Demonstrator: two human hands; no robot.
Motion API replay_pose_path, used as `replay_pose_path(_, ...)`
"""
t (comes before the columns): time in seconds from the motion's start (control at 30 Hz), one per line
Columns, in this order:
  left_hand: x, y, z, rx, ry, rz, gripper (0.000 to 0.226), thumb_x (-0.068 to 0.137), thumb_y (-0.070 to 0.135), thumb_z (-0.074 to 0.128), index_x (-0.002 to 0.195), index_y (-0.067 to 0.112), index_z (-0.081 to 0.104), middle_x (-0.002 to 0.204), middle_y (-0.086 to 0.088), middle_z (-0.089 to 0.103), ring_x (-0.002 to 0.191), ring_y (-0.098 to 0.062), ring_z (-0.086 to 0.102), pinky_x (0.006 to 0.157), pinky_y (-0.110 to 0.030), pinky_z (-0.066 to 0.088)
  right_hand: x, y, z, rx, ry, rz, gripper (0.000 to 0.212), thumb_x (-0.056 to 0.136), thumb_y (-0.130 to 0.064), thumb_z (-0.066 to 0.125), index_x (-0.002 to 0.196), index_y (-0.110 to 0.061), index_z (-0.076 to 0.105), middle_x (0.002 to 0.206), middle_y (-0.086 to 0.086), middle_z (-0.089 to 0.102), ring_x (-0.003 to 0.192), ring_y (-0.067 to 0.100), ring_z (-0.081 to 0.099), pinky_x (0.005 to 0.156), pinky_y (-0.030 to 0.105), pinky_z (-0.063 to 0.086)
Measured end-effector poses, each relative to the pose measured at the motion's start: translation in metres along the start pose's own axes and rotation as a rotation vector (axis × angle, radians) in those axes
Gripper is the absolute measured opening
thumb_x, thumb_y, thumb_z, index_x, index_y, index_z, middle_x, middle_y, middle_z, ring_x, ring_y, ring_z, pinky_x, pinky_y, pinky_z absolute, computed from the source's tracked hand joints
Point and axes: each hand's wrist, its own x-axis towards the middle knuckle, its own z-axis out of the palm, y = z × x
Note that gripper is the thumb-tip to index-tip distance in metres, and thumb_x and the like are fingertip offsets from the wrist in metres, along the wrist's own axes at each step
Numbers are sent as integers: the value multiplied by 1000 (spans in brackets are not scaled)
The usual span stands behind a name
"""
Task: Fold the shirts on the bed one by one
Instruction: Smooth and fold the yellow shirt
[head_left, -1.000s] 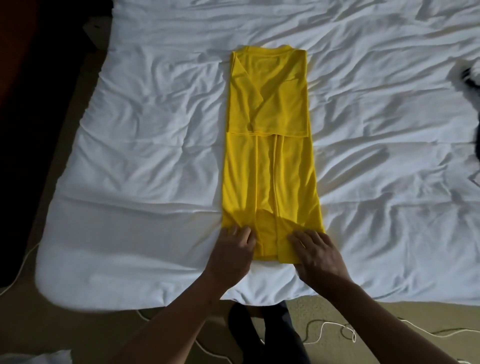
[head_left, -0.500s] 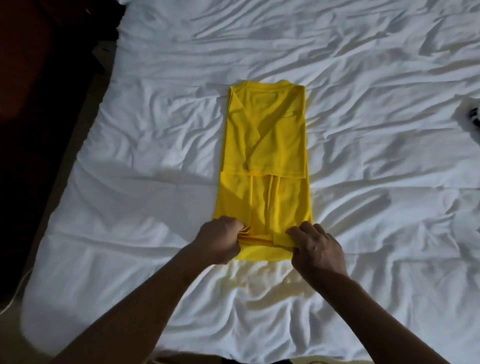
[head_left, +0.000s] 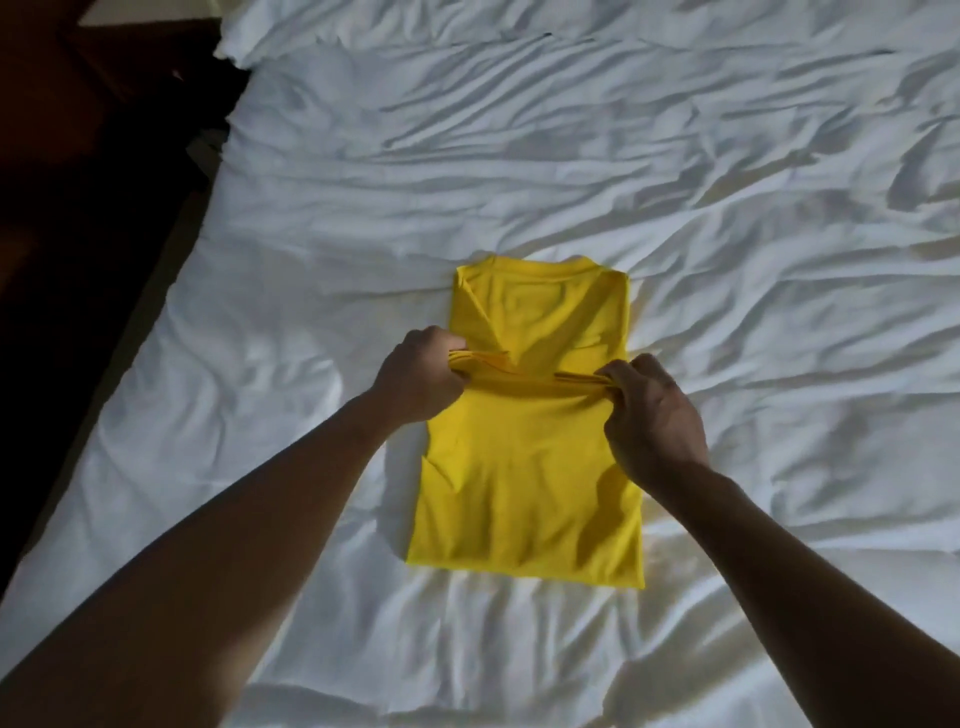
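White, rumpled bedding (head_left: 727, 260) is filling nearly the whole view, with a dark area running along its left side. Near the middle the yellow shirt (head_left: 524, 493) is lying as a narrow strip, its long axis pointing straight away from the person and its collar (head_left: 540, 270) at the far end. Both hands are working level with each other across that strip. The left hand (head_left: 421, 379) is pinching the left corner of the doubled-over hem edge (head_left: 530, 376) and the right hand (head_left: 654, 415) is pinching the right corner, so the edge is stretching taut between them. In this dim light it is hard to say how many layers each pinch is taking in. The collar is sitting just beyond the hands, so the coming move is probably a short carry forward along the axis, with neither hand having the nearer reach.
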Motion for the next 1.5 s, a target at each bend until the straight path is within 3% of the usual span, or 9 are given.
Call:
replay_pose_path(0.13,67,-8,0,-87,117,16,9,69,22,68,68,14,65,64,-5,64,67,-30,61,57,-29,40,69,17,11,229,74,134,30,91,6,58,114,-9,71,94,11,68,85,33,62,67,27,42)
replay_pose_path(0.23,107,-15,1,-157,157,-35,21,72,15,87,88,12,74,76,-3,67,68,-18,58,58,-17,41,112,29,17,328,121,276,19,93,-6,67,112,-9,71,86,0,62,81,22,53,63,23,29)
replay_pose_path(0.57,175,-44,7,-254,175,-141,34,68,21,97,68,18,63,62,4,55,58,-11,50,52,-20,37,184,53,45,375,80,360,18,95,-17,68,112,-15,74,90,1,67,88,24,61,74,28,40)
replay_pose_path(0.7,170,-35,17,-13,368,-111,57,75,32,91,123,15,65,102,-5,65,96,-29,64,79,-36,52,185,54,57,238,155,306,38,90,-18,73,127,-14,66,120,13,61,114,36,53,92,37,40)
replay_pose_path(0.8,140,-16,48,216,647,167,48,95,24,70,138,5,60,129,-21,61,119,-43,56,98,-50,47,156,36,69,4,343,124,51,97,-26,65,143,-10,53,144,16,52,130,37,45,107,45,33)
replay_pose_path(0.9,110,-9,96,267,487,370,48,106,21,48,151,2,51,158,-26,44,147,-46,40,116,-60,36,109,13,103,-80,191,-94,54,103,-26,47,153,-4,45,164,18,36,153,37,28,122,54,26)
replay_pose_path(1.07,106,-32,120,439,236,262,61,109,39,37,163,12,30,172,-16,19,159,-37,15,124,-61,20,81,33,131,-214,-31,-200,63,107,-40,38,162,-11,28,171,13,17,160,33,9,126,59,16)
replay_pose_path(1.33,104,-42,105,462,314,48,62,109,37,30,164,9,25,173,-16,8,160,-38,4,125,-63,8,107,69,107,-274,19,47,70,106,-48,27,165,-13,15,173,12,6,160,34,3,126,61,8)
replay_pose_path(1.5,123,-18,117,480,260,288,59,109,39,31,164,16,29,173,-14,16,160,-35,12,125,-60,14,125,48,117,-336,-4,-262,64,108,-41,28,165,-14,19,173,14,8,160,35,2,126,59,9)
